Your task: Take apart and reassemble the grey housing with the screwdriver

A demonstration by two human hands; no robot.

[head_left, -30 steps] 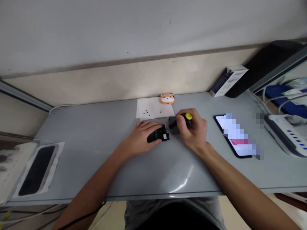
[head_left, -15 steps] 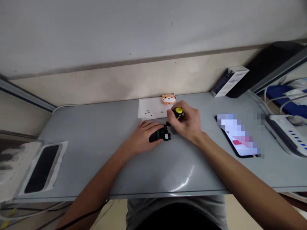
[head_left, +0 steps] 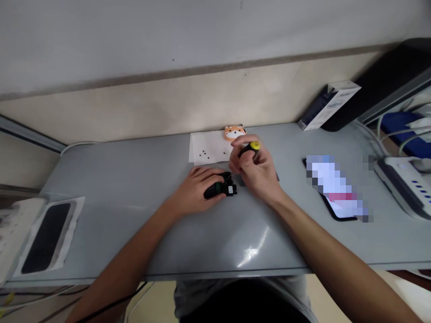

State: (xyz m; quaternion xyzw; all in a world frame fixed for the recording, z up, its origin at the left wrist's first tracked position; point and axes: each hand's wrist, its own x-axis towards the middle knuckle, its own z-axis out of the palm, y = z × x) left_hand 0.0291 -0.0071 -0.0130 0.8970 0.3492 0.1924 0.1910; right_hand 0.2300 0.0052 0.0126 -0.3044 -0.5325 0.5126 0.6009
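My left hand [head_left: 195, 190] lies on the grey table [head_left: 128, 224] with its fingers closed round a small black device [head_left: 220, 189] that shows a green board and a white label. My right hand [head_left: 257, 172] grips a black screwdriver with a yellow cap [head_left: 252, 147], held upright with its tip down at the device's far end. Just behind lies a white paper sheet [head_left: 208, 146] with several tiny black screws [head_left: 204, 154]. An orange animal-face object [head_left: 235, 132] rests at the sheet's back corner.
A phone [head_left: 336, 190] with a lit screen lies right of my hands. A power strip [head_left: 404, 184] and cables sit at the far right, a white box [head_left: 328, 105] leans at the back right. A dark pad on white paper [head_left: 45, 237] lies at the left edge.
My right hand has moved left with the screwdriver, from beside a dark part to the end of the device. My left hand has kept its hold on the device.
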